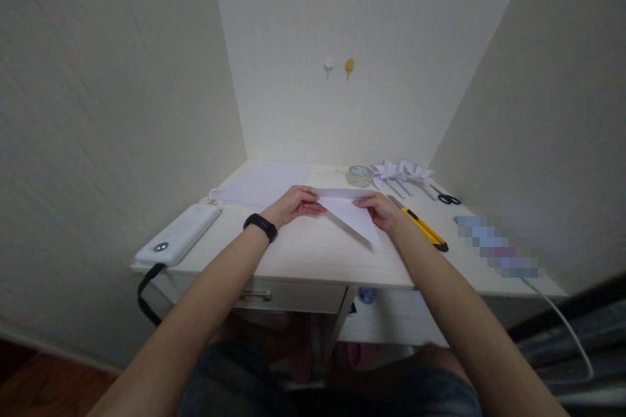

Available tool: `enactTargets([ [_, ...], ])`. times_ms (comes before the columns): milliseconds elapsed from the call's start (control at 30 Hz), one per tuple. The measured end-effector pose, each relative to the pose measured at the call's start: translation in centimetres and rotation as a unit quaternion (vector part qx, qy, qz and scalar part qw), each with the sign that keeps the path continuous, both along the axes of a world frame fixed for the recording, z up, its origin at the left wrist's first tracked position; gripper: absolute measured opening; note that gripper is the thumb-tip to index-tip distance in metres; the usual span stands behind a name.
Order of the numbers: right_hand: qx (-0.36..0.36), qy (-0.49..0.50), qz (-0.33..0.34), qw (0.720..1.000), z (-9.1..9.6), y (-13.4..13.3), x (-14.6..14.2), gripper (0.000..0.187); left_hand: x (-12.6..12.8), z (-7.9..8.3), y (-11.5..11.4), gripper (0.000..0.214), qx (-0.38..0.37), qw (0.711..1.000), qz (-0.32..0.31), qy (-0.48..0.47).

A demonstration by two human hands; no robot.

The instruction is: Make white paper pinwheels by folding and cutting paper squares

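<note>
A white sheet of paper, folded into a triangle, lies in the middle of the pale wooden desk. My left hand, with a black band on its wrist, pinches the paper's upper left corner. At the paper's upper right edge my right hand has its fingers closed on the fold. Both hands rest on the desk top.
Flat white sheets lie behind my left hand. A white power bank sits at the left edge. A tape roll, folded paper pieces, scissors and a yellow utility knife lie to the right. A white cable hangs off the right side.
</note>
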State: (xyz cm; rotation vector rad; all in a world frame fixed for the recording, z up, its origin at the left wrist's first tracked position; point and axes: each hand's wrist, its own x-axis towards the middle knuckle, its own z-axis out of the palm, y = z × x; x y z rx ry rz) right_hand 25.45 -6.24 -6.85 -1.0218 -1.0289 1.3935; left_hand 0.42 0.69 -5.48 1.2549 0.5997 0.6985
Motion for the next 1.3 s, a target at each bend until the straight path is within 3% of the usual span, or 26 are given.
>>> enactTargets([
  [233,-0.006,-0.027,-0.054,0.998,-0.2,0.5,-0.6,0.025,0.4,0.1,-0.1,0.027,0.009,0.998,0.054,-0.025],
  [333,0.038,-0.021,-0.117,0.992,-0.3,0.8,-1.5,0.029,0.5,0.2,0.0,0.03,-0.02,0.995,0.064,-0.08],
  [433,0.089,-0.031,-0.205,0.974,-0.4,1.2,-2.2,0.029,0.7,0.2,-0.1,0.041,-0.048,0.995,0.035,-0.076],
  [567,0.14,-0.099,-0.237,0.956,-0.4,1.4,-2.6,0.03,1.5,0.2,-0.6,0.044,0.013,0.999,0.045,-0.022],
  [667,0.171,-0.157,-0.217,0.948,-0.2,1.0,-2.8,0.032,2.1,0.1,-1.0,0.034,0.043,0.993,0.107,-0.017],
  [733,0.166,-0.149,-0.173,0.959,0.2,0.5,-3.0,0.03,2.2,0.2,-1.1,0.027,0.038,0.989,0.138,-0.025],
  [800,0.137,-0.112,-0.087,0.98,0.8,-0.3,-2.9,0.035,2.1,0.4,-1.1,0.022,0.032,0.986,0.158,-0.03],
  [900,0.084,-0.032,0.067,0.994,1.9,-1.5,-2.5,0.067,1.7,0.9,-1.1,0.021,0.038,0.983,0.177,-0.029],
  [1000,0.059,0.031,0.116,0.991,2.3,-2.0,-2.1,0.075,1.7,1.5,-1.2,0.026,0.098,0.979,0.177,0.003],
  [1133,0.057,0.008,0.051,0.997,1.7,-1.3,-2.6,0.043,2.6,1.9,-1.5,0.031,0.249,0.951,0.153,0.102],
  [1300,0.059,-0.03,0.03,0.997,0.8,-0.4,-2.6,0.03,3.2,2.6,-2.2,0.038,0.471,0.845,0.154,0.2],
])
